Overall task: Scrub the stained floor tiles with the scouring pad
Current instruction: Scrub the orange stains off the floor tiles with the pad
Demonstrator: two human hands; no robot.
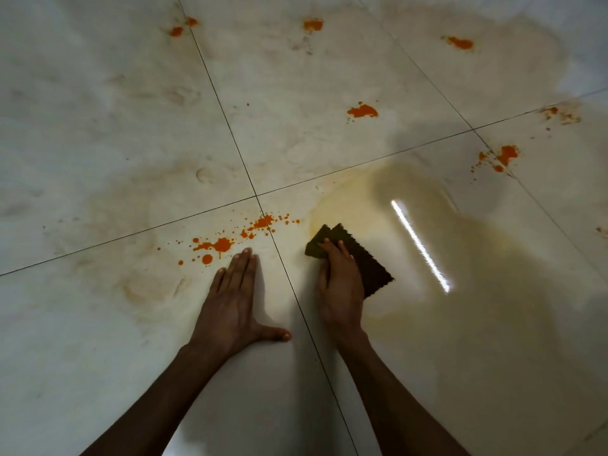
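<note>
My right hand (pixel 339 284) presses a dark green scouring pad (pixel 368 261) flat against the pale floor tiles (pixel 98 126), fingers laid over its near half. The pad sits at the left edge of a yellowish wet smear (pixel 411 225). Just left of the pad, orange splatter (pixel 220 245) spreads across the tile joint. My left hand (pixel 233 301) rests flat on the tile, fingers together and thumb out, fingertips just below that splatter.
More orange stains dot the tiles farther off: one at centre right (pixel 362 110), one at right (pixel 506 156), others at the top (pixel 312 24) (pixel 460 43) (pixel 177 30). Dark grout lines (pixel 230 133) cross near the hands. A lamp reflection (pixel 421 246) glares on the wet area.
</note>
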